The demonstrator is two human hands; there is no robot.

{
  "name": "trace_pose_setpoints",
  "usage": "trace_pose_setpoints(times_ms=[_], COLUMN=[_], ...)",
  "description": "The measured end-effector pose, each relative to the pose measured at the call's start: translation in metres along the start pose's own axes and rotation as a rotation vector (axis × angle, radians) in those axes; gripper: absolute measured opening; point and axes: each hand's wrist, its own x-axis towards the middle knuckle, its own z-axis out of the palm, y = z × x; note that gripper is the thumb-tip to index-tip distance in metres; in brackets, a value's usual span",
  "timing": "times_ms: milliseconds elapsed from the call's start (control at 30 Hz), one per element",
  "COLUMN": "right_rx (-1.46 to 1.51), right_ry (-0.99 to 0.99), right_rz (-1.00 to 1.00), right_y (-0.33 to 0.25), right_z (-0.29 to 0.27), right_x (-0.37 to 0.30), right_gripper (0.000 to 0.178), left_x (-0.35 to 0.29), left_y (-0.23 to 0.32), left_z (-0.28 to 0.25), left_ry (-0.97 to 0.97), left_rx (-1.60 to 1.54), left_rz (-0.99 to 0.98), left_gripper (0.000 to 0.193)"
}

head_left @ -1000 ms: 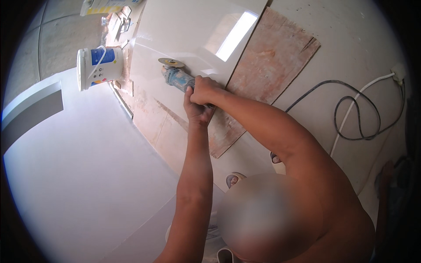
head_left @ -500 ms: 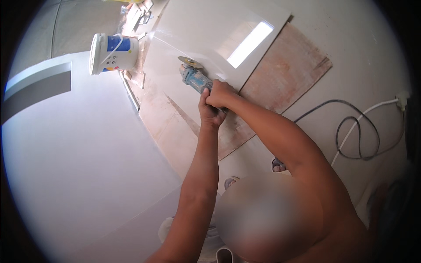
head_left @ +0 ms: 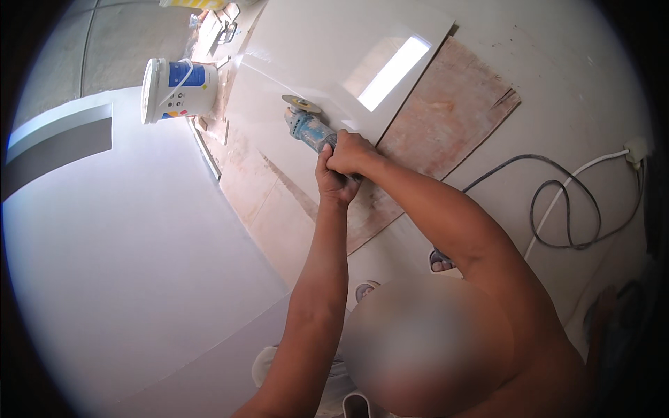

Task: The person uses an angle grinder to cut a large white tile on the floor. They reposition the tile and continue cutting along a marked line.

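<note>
An angle grinder (head_left: 311, 132) with a worn blue body is gripped in both my hands over a large glossy pale tile (head_left: 313, 49). My left hand (head_left: 335, 180) wraps the rear of its body from below, thumb up along the side. Closed around the same part from the right is my right hand (head_left: 352, 151). The thin round disc (head_left: 302, 104) sits at the far end of the tool, close above the tile; whether it touches cannot be made out. Under the tile lies a dusty reddish-brown board (head_left: 453, 104).
A white bucket (head_left: 198, 87) with a blue label stands at the far left, near a white wall (head_left: 132, 230). Scraps and a small tool (head_left: 226, 31) lie beyond it. A looped dark cord (head_left: 533, 157) and a plug connector (head_left: 635, 152) are on the floor at right. My sandalled feet (head_left: 441, 262) are below.
The view has shifted slightly. My hands keep the same hold on the angle grinder, whose place over the tile looks almost the same.
</note>
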Motion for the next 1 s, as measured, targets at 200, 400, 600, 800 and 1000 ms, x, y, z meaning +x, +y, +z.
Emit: trace_pose_setpoints(times_ms=[200,400,600,800,1000], right_rx=[0.002,-0.002,0.004,0.032,0.073], right_ry=[-0.026,-0.014,-0.009,-0.015,-0.044], right_rz=[0.010,0.008,0.013,0.019,0.043], right_y=[0.000,0.000,-0.001,0.004,0.005], right_z=[-0.004,-0.003,-0.003,-0.006,-0.011], right_x=[-0.005,-0.007,-0.012,-0.017,-0.025], right_gripper=[0.059,0.059,0.058,0.056,0.056], left_x=[-0.005,-0.005,-0.008,-0.008,-0.009], left_y=[-0.002,-0.002,-0.003,-0.008,-0.011], left_z=[0.009,0.004,0.005,0.002,0.000], left_ry=[0.001,0.004,-0.022,0.018,0.014], left_rx=[-0.003,-0.021,-0.025,0.041,0.042], left_rz=[-0.002,-0.002,-0.021,-0.003,-0.022], left_gripper=[0.053,0.054,0.054,0.058,0.058])
